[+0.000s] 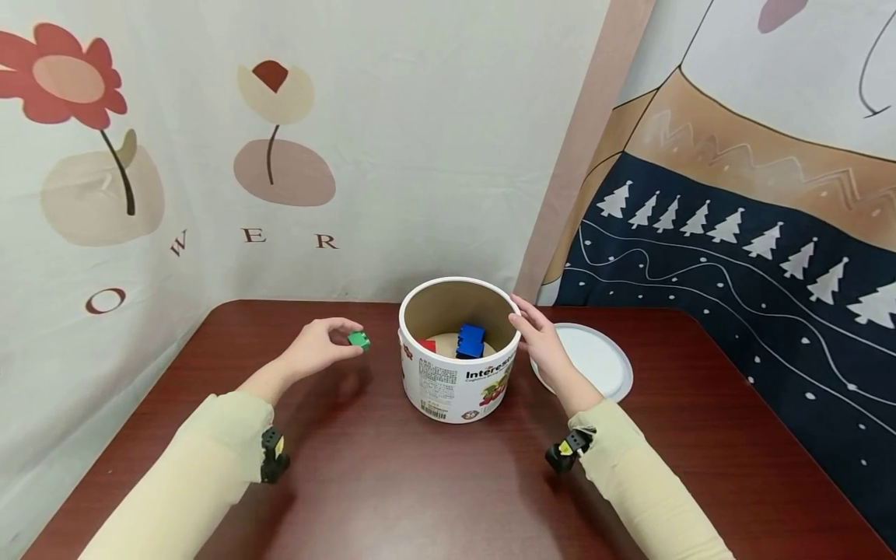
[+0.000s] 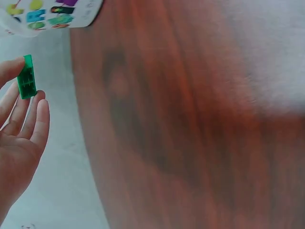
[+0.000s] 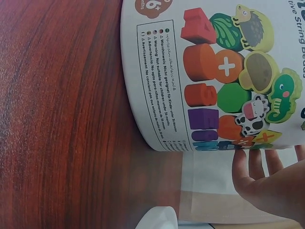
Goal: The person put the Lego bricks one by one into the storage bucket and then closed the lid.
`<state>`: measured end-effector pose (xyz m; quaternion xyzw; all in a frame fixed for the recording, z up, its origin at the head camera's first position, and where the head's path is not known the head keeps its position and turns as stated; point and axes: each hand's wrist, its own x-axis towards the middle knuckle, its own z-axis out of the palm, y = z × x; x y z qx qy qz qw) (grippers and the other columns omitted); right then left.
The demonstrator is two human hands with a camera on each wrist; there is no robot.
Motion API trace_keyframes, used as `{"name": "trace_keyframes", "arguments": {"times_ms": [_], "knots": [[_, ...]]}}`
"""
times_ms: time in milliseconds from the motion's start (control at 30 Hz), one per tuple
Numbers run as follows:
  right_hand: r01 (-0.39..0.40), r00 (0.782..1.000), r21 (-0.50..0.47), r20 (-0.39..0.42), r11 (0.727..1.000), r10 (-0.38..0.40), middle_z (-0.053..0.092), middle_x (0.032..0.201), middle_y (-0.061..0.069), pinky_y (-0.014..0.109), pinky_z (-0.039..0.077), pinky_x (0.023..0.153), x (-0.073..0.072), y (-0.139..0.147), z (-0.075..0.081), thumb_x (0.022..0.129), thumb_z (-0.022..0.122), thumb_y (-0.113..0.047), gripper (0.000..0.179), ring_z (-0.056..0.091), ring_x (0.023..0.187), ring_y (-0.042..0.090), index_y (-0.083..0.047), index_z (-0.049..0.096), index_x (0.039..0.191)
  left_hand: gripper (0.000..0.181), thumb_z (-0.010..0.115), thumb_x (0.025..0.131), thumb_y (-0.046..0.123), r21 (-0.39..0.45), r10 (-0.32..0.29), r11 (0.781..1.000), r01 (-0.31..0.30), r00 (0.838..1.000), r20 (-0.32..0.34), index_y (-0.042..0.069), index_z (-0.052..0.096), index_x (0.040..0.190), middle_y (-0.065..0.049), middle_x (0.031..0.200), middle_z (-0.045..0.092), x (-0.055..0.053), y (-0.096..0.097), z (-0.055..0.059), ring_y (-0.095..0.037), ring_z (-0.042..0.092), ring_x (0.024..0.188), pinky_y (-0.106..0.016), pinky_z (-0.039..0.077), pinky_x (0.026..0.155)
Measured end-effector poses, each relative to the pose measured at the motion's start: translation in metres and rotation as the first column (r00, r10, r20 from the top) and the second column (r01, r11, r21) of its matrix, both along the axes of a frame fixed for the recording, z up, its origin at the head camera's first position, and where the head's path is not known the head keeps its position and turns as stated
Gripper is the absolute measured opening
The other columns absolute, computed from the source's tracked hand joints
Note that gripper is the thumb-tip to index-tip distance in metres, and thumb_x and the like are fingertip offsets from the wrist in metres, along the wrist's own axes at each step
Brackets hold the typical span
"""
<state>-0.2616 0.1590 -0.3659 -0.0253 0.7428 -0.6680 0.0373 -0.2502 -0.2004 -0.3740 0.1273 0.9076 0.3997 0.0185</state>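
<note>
My left hand [image 1: 323, 342] pinches a small green toy brick [image 1: 360, 340] between thumb and fingertips, above the table to the left of a white printed bucket [image 1: 448, 389]. In the left wrist view the brick [image 2: 26, 77] is held upright by the thumb and a finger, the other fingers spread. My right hand [image 1: 549, 350] holds the bucket's right rim, and in the right wrist view its fingers [image 3: 241, 164] lie against the printed wall. Inside the lidless bucket are blue bricks [image 1: 470, 341] and a red piece [image 1: 426, 344], partly hidden by the front wall.
The round white lid [image 1: 595, 362] lies on the dark red wooden table [image 1: 420, 482], right of the bucket and partly behind the right forearm. A printed curtain [image 1: 420, 155] hangs behind the table's back edge. Each wrist wears a small black camera.
</note>
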Motion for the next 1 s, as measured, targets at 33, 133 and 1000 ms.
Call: {"name": "trace_keyframes", "arguments": {"times_ms": [33, 133, 1000], "knots": [[0.000, 1.000, -0.005, -0.002, 1.000, 0.000, 0.035, 0.148, 0.016, 0.050, 0.037, 0.105, 0.000, 0.000, 0.000, 0.099, 0.044, -0.020, 0.047, 0.040, 0.132, 0.034, -0.015, 0.035, 0.145, 0.044, 0.069, 0.084, 0.022, 0.002, 0.003, 1.000, -0.003, 1.000, -0.004, 0.001, 0.059, 0.121, -0.017, 0.106, 0.064, 0.000, 0.000, 0.003, -0.024, 0.061, 0.094, -0.028, 0.050, 0.073], [-0.002, 1.000, -0.012, -0.004, 1.000, 0.002, 0.035, 0.148, 0.016, 0.050, 0.037, 0.106, 0.000, 0.000, -0.001, 0.099, 0.044, -0.019, 0.047, 0.040, 0.131, 0.034, -0.015, 0.035, 0.145, 0.044, 0.069, 0.084, 0.023, 0.008, 0.012, 1.000, -0.012, 1.000, -0.015, 0.002, 0.059, 0.121, -0.016, 0.105, 0.064, -0.001, 0.000, 0.013, -0.024, 0.061, 0.094, -0.028, 0.049, 0.073], [0.005, 1.000, 0.033, 0.020, 0.999, -0.005, 0.033, 0.150, 0.013, 0.050, 0.035, 0.107, 0.002, -0.002, 0.001, 0.099, 0.045, -0.025, 0.047, 0.038, 0.133, 0.033, -0.020, 0.035, 0.145, 0.046, 0.066, 0.086, 0.028, 0.079, 0.017, 0.997, -0.013, 0.999, -0.047, 0.008, 0.058, 0.126, -0.016, 0.113, 0.065, -0.011, 0.028, 0.074, -0.025, 0.060, 0.104, -0.034, 0.049, 0.084]]}}
